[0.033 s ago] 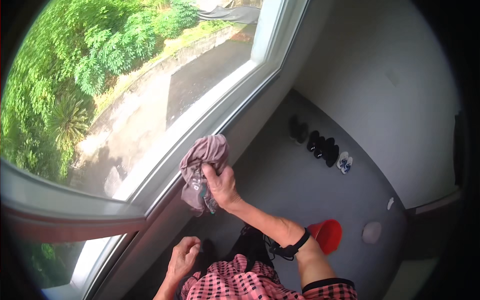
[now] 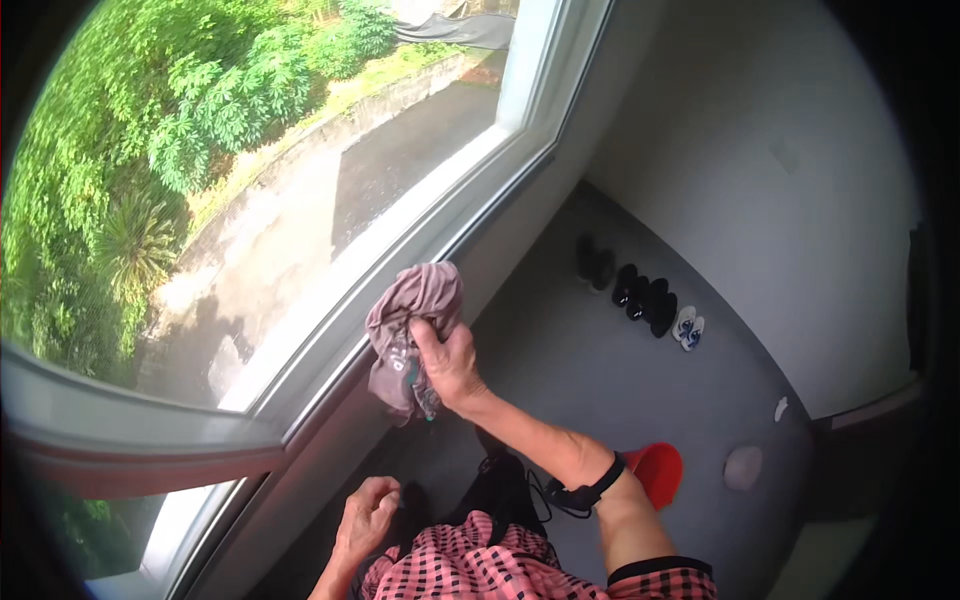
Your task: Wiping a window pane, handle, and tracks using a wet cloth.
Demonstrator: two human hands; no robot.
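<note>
My right hand (image 2: 452, 368) grips a crumpled mauve cloth (image 2: 415, 300) with a pale print and a bit of green on it. The cloth is bunched up over the inner edge of the window frame (image 2: 330, 375), and my thumb presses on its near side. Lower down, close to my body, my left hand (image 2: 368, 512) hangs with its fingers curled in; I see nothing in it. A black strap (image 2: 590, 488) goes round my right forearm near the elbow.
On the grey floor stand a red bucket (image 2: 660, 475), a pale round object (image 2: 743, 467), black shoes (image 2: 645, 300) and white-and-blue sandals (image 2: 688, 328). The window opens onto trees (image 2: 230, 90) and a paved lane. A window sash (image 2: 130, 410) juts in at the left.
My right hand and the cloth have shifted slightly to the right and upward along the frame. My left hand has stayed in place.
</note>
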